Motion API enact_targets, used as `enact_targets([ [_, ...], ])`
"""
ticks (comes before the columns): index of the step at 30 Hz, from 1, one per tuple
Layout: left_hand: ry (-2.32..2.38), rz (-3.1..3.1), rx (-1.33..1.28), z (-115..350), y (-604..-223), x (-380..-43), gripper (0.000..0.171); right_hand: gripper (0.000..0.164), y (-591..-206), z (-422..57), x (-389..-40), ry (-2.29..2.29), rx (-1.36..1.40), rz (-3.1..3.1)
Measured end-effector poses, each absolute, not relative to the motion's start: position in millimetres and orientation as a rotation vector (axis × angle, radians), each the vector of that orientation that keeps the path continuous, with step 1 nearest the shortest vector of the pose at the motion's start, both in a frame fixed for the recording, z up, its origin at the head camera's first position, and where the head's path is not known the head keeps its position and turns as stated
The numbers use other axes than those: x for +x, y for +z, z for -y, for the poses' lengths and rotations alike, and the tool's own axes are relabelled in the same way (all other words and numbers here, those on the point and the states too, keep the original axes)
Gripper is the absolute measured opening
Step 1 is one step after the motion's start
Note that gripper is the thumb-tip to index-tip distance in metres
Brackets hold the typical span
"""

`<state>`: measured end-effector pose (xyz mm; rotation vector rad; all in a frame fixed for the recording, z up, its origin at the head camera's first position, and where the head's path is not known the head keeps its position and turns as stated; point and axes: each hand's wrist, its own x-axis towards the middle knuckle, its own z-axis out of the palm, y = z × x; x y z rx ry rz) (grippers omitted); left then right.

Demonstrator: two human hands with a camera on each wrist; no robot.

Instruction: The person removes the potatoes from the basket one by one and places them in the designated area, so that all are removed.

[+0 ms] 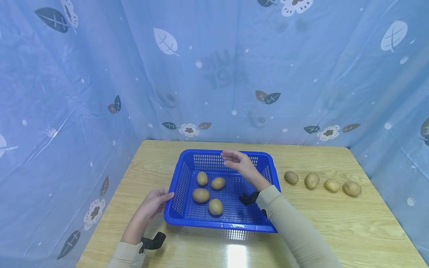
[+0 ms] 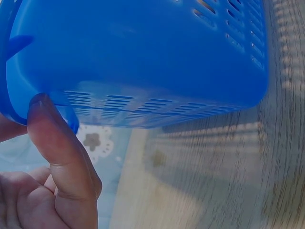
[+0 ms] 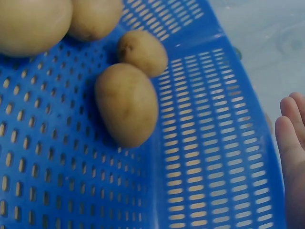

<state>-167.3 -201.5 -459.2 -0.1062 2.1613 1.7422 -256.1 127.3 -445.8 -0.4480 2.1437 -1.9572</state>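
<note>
A blue plastic basket (image 1: 234,193) with slotted walls stands on the wooden table, several potatoes (image 1: 201,195) lying in its left half. My left hand (image 1: 155,201) pinches the basket's left rim, thumb on top and a finger (image 2: 62,148) beneath the edge. Above the basket's back part hovers my right hand (image 1: 242,163), fingers extended and nothing in them. In the right wrist view, that hand's fingertips (image 3: 288,133) show at the right edge, beyond the basket wall, and a potato (image 3: 127,105) rests on the slotted floor.
On the table (image 1: 318,223), right of the basket, several more potatoes (image 1: 312,181) lie in a loose row. A blue curtain (image 1: 214,74) with leaf and flower prints hangs behind the table and along both sides.
</note>
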Motion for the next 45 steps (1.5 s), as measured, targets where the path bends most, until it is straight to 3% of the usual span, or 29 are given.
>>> enact_targets([
  [45,1.724,-2.178,-0.136,200.7,-458.7,-167.9,0.036,0.049,-493.6,-123.2,-267.1,-1.402,-0.445,-2.264],
])
